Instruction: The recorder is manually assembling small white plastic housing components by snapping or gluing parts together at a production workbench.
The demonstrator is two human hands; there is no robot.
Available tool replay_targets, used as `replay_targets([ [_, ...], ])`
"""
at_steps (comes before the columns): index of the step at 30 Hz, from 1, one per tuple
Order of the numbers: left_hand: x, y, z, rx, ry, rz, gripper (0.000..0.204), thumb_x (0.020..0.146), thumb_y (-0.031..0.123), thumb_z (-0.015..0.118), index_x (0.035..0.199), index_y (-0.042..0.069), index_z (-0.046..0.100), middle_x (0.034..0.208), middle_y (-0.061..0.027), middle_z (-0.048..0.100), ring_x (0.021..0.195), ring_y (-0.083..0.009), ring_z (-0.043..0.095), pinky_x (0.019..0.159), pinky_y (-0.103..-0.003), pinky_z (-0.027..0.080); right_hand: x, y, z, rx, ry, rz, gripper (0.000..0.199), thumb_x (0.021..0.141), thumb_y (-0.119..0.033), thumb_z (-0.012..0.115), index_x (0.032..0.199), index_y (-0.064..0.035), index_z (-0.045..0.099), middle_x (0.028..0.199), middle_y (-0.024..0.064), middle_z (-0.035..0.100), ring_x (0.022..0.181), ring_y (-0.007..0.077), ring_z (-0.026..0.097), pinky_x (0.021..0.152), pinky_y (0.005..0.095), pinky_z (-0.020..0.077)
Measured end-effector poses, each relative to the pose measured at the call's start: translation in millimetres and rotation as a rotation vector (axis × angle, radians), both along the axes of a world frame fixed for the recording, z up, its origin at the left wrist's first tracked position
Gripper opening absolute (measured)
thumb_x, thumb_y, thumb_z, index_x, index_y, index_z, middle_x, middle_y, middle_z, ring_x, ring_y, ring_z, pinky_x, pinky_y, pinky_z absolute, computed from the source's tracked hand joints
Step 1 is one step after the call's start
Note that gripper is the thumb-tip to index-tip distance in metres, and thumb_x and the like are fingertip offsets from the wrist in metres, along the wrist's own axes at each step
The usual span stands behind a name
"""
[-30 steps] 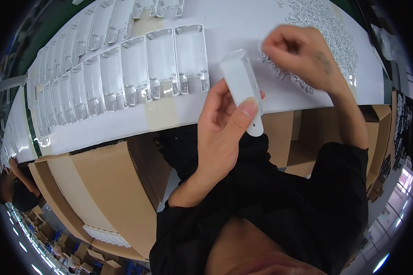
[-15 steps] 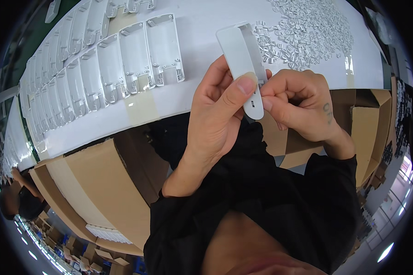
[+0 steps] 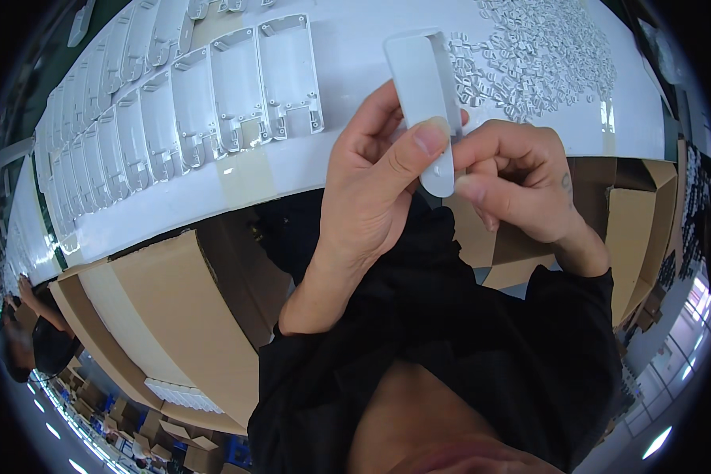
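Note:
A long white plastic housing [image 3: 420,87], hollow on one side and rounded at its lower end, is tilted up over the table's front edge. My left hand [image 3: 371,178] is closed around it, thumb pressed across its outer face. Close against the housing's lower right edge, my right hand [image 3: 517,178] has its fingers curled in, with index finger and thumb near each other. Whatever those fingertips may hold is hidden. A small pale spot shows in the housing's rounded end. Beyond my right hand lies a spread pile of small white plastic clips [image 3: 529,59].
Rows of similar white housings [image 3: 237,91] lie open side up on the white table [image 3: 292,170]. Open cardboard boxes stand below the table edge, one at left [image 3: 166,300] and one at right [image 3: 636,229]. Another person [image 3: 39,332] works at far left.
The dark slot in the housing's rounded end now shows as a pale spot. The housing has turned slightly more upright, and my right thumb has shifted a little down.

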State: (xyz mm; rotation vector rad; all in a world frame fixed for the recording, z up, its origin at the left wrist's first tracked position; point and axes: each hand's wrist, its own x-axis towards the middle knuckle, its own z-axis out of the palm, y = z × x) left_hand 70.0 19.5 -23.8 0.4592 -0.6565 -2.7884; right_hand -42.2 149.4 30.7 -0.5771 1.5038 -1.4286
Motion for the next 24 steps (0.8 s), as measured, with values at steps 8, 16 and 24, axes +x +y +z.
replay_targets([
  [8,7.8,5.6,-4.7,-0.066,0.048,0.134,0.062,0.09,0.001,0.07,0.146,0.0,0.041,0.127,-0.0201,0.061,0.113,-0.0271,0.064,0.098,-0.036,0.051,5.0,-0.6,-24.2,-0.19,0.122,0.059,0.012,0.084,0.009,0.065,0.095,0.0037,0.066,0.052,-0.0017,0.053,0.046,0.0035,0.043,0.052,0.0165,0.0356],
  [16,19.4,9.7,-7.1,-0.203,-0.041,0.192,0.057,0.092,0.007,0.065,0.143,0.0,0.042,0.134,-0.0231,0.056,0.122,-0.0324,0.058,0.102,-0.041,0.05,-7.1,-4.9,-17.3,-0.114,0.299,0.212,0.016,0.078,0.011,0.067,0.09,0.0012,0.069,0.057,-0.002,0.053,0.048,0.0067,0.042,0.052,0.0185,0.0344],
  [24,46.7,-3.9,11.2,-0.038,-0.018,0.136,0.056,0.093,0.02,0.059,0.141,-0.003,0.042,0.143,-0.0279,0.047,0.134,-0.0404,0.049,0.108,-0.044,0.044,-43.3,-14.4,-24.2,-0.316,1.078,0.418,0.018,0.074,0.007,0.072,0.089,-0.0009,0.072,0.065,0.001,0.058,0.053,0.0142,0.047,0.052,0.0239,0.0385],
])
